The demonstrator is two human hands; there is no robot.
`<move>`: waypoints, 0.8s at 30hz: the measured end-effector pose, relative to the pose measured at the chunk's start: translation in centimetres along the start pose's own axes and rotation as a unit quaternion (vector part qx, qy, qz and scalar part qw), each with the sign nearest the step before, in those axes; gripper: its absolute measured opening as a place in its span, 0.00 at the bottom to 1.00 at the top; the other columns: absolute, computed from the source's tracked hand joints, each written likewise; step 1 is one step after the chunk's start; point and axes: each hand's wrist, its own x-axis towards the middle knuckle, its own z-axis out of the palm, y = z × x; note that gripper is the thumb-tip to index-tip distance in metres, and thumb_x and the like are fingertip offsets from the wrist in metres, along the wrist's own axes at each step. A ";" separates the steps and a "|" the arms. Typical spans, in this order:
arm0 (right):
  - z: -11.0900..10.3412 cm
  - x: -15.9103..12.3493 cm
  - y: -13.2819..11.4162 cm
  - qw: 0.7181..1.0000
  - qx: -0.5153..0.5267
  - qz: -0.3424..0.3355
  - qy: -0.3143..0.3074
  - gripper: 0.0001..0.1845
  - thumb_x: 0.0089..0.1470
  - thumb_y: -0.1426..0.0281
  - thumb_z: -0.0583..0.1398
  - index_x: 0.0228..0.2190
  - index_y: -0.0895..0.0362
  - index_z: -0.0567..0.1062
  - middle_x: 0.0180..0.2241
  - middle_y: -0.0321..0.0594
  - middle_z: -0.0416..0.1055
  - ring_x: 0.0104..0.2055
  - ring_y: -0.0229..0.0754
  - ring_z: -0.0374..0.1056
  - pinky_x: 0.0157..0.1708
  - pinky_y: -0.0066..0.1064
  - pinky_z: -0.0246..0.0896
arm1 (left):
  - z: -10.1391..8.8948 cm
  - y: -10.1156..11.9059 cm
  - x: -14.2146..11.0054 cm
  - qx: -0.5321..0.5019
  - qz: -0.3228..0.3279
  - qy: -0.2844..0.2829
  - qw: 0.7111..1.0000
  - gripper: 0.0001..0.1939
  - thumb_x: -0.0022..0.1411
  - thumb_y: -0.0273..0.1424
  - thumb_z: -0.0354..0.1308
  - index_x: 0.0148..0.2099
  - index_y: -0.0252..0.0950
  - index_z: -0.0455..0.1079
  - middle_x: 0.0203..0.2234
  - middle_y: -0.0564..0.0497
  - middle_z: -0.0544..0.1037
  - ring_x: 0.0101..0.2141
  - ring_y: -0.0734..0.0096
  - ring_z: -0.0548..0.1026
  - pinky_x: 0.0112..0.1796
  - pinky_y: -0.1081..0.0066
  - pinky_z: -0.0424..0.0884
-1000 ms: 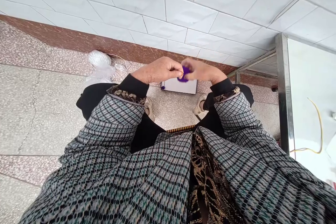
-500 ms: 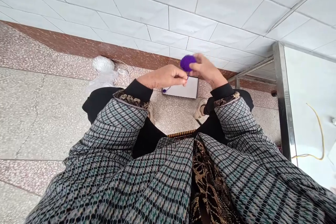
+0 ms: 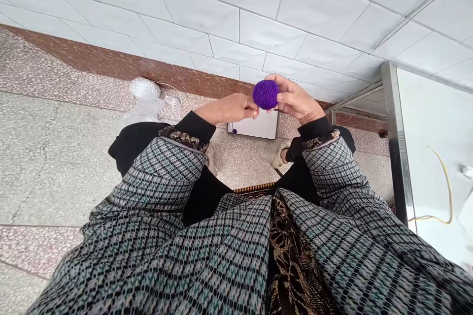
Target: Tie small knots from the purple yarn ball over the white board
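A round ball of purple yarn (image 3: 265,94) is gripped in my right hand (image 3: 293,98), the fingers curled round its right side. Just left of the ball, my left hand (image 3: 232,108) is closed in a pinch; the strand between its thumb and finger is barely visible now, though a purple thread showed there a moment ago. Below the hands, a white shallow box with a dark rim (image 3: 254,125) lies on the floor. In its left corner sits a small purple bit of yarn (image 3: 234,131).
Left of my knee, white yarn balls (image 3: 144,89) and a clear plastic bag (image 3: 142,110) lie on the speckled floor (image 3: 66,157). A white tiled wall (image 3: 221,19) rises ahead. On the right stands a metal-framed white table (image 3: 424,123) with a yellow cord (image 3: 448,182).
My right hand has turned and lifted the purple yarn ball into fuller view above the box. My left hand keeps its pinch near it. The view has tilted slightly.
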 end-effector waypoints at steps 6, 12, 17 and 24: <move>0.1 1.6 1.4 0.986 -0.066 0.035 0.151 0.31 0.51 0.62 0.74 0.49 0.52 0.64 0.41 0.34 0.70 0.32 0.32 0.68 0.31 0.24 0.71 | 0.4 0.6 -0.8 -0.010 0.051 -0.076 0.996 0.14 0.64 0.37 0.56 0.33 0.37 0.80 0.21 0.54 0.73 0.24 0.72 0.67 0.32 0.69 0.61; 0.6 1.8 2.5 0.961 -0.236 0.064 0.133 0.28 0.43 0.75 0.70 0.46 0.54 0.69 0.37 0.34 0.70 0.35 0.37 0.65 0.32 0.26 0.68 | -1.3 0.7 -1.7 -0.037 0.030 0.101 0.994 0.12 0.64 0.36 0.57 0.35 0.36 0.79 0.28 0.51 0.80 0.32 0.70 0.74 0.37 0.70 0.66; 1.8 -0.1 -0.1 0.996 -0.080 0.000 -0.034 0.30 0.43 0.66 0.75 0.46 0.55 0.71 0.45 0.41 0.74 0.44 0.42 0.72 0.41 0.33 0.76 | -1.6 -0.5 -1.0 -0.057 -0.039 0.205 0.976 0.13 0.65 0.35 0.55 0.34 0.35 0.77 0.26 0.51 0.77 0.31 0.69 0.72 0.37 0.69 0.67; -0.1 0.4 -0.7 0.970 0.002 -0.080 0.228 0.30 0.53 0.54 0.74 0.47 0.50 0.65 0.41 0.36 0.70 0.39 0.38 0.73 0.42 0.32 0.77 | -0.3 0.6 -0.3 -0.067 0.026 0.025 0.997 0.11 0.62 0.36 0.57 0.33 0.37 0.77 0.24 0.52 0.75 0.28 0.72 0.70 0.34 0.71 0.65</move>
